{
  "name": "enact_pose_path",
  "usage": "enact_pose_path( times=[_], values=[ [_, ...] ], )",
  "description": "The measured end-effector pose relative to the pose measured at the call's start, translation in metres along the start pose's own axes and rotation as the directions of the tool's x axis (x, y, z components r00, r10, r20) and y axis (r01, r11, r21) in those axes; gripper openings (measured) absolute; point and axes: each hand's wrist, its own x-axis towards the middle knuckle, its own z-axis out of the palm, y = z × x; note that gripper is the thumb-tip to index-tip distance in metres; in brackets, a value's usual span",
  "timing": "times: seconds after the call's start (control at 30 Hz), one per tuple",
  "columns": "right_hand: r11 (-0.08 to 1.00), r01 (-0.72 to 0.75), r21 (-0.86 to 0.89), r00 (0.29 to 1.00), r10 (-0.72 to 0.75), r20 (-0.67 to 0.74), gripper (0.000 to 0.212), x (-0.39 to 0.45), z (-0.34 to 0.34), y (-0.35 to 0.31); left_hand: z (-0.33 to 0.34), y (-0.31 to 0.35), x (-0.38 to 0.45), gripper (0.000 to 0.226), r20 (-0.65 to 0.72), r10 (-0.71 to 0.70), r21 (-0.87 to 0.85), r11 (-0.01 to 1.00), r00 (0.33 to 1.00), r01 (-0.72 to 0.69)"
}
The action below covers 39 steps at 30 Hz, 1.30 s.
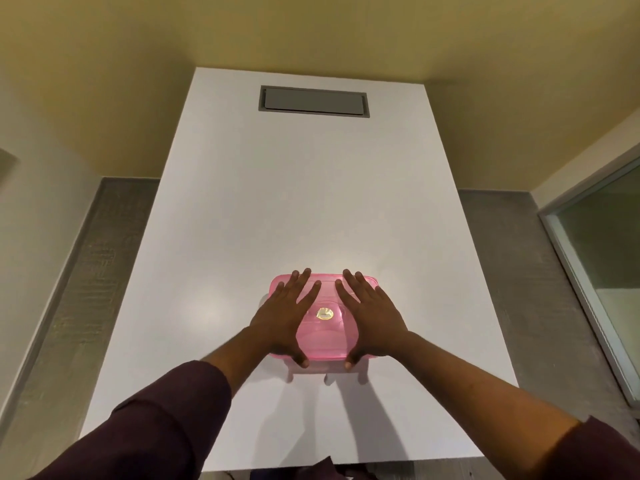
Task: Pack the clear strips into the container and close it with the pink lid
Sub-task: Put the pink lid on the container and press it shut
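Observation:
A translucent pink lid lies on top of the container on the white table, near the front middle. The container underneath is almost wholly hidden by the lid and my hands. My left hand lies flat on the lid's left half, fingers spread, thumb at the near edge. My right hand lies flat on the right half in the same way. A round glare spot shows on the lid between my hands. No clear strips are visible; whatever is inside is hidden.
A grey rectangular hatch is set into the table's far end. Grey floor runs along both sides of the table. A glass panel with a metal frame stands at the right. Yellow walls rise beyond the table.

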Motion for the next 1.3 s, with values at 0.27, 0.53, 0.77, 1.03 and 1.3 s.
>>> enact_pose_path(
  times=[0.27,0.53,0.77,1.03,1.3],
  values=[
    [0.776,-0.057,0.628,0.903,0.308,-0.299,0.066,-0.02,0.009,-0.003,0.034,-0.007,-0.041,0.11,-0.247,-0.366,-0.568,0.805,0.897,0.172],
    [0.304,-0.612,0.73,0.512,0.856,0.073,0.067,-0.022,0.046,-0.017,0.044,0.006,-0.021,0.054,0.015,-0.845,-0.81,0.304,0.534,0.502],
    [0.337,-0.629,0.7,0.462,0.887,-0.011,0.071,-0.017,0.059,-0.021,0.062,0.013,-0.012,0.059,-0.11,-0.879,-0.816,0.346,0.463,0.463],
    [0.358,-0.599,0.716,0.489,0.872,-0.027,0.069,-0.015,0.067,-0.015,0.068,0.01,-0.012,0.049,-0.265,-0.862,-0.824,0.435,0.432,0.363],
    [0.346,-0.632,0.693,0.544,0.836,0.079,0.051,-0.013,0.056,0.002,0.057,-0.011,-0.014,0.036,-0.156,-0.819,-0.709,0.482,0.552,0.515]
  ],
)
